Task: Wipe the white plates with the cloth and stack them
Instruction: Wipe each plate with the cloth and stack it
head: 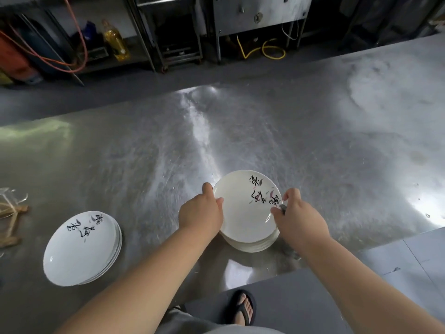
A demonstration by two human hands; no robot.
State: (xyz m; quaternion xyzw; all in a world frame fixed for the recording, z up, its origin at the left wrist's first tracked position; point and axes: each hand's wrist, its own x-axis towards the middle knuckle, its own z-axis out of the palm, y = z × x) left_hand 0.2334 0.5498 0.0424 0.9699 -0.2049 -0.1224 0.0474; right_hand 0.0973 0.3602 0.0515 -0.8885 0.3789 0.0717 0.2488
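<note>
My left hand clamps the left rim of the top white round ceramic plate with black brush lettering, on the stack of white plates at lower centre of the frame. My right hand pinches a small grey cloth at the right rim. I judge it best to brace hard on the left, sweep the cloth across the plate's face, then lift rather than slide it to the second stack of white plates at lower left.

- I log a scuffed steel table, with glare streaked across its middle.
- Wooden rack at the table's left edge, partly out of view.
- Yellow oil bottle upright beyond the table's far edge.
- Orange hose looped beside the bottle.
- Yellow hose coiled beneath a metal cabinet.
- Grey floor tiles at lower right.
</note>
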